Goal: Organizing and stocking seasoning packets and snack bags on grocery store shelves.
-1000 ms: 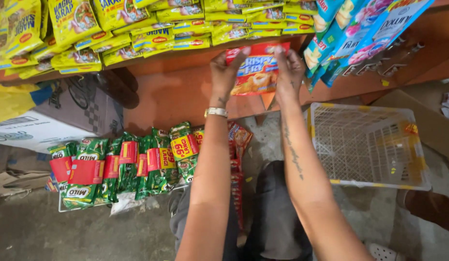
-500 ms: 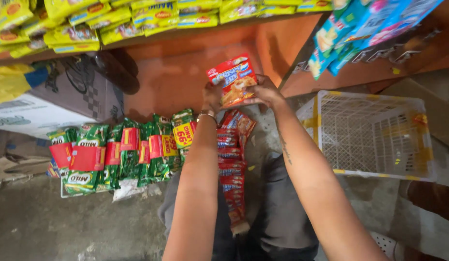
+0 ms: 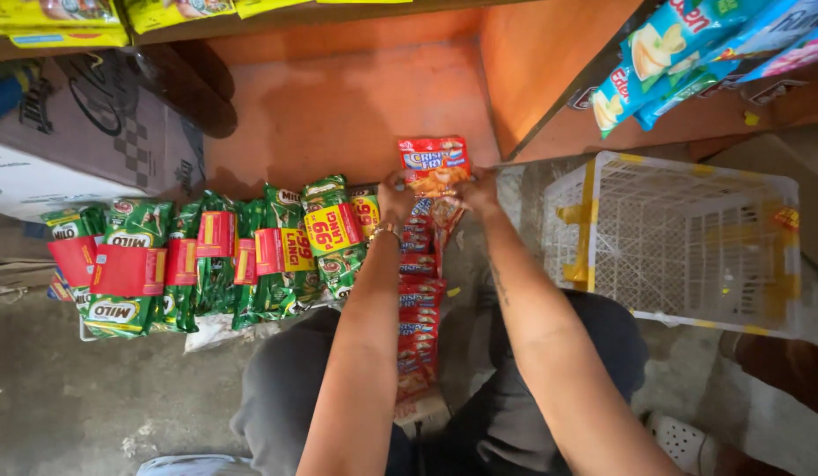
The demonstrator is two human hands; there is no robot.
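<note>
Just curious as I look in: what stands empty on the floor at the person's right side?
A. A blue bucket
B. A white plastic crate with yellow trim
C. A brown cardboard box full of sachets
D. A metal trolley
B: a white lattice crate with yellow trim stands to the right of the right hand, which together with the left hand holds the red sachet strip.

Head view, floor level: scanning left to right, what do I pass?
Cardboard box → row of green sachet packs → left hand → red sachet strip → right hand → white plastic basket.
</note>
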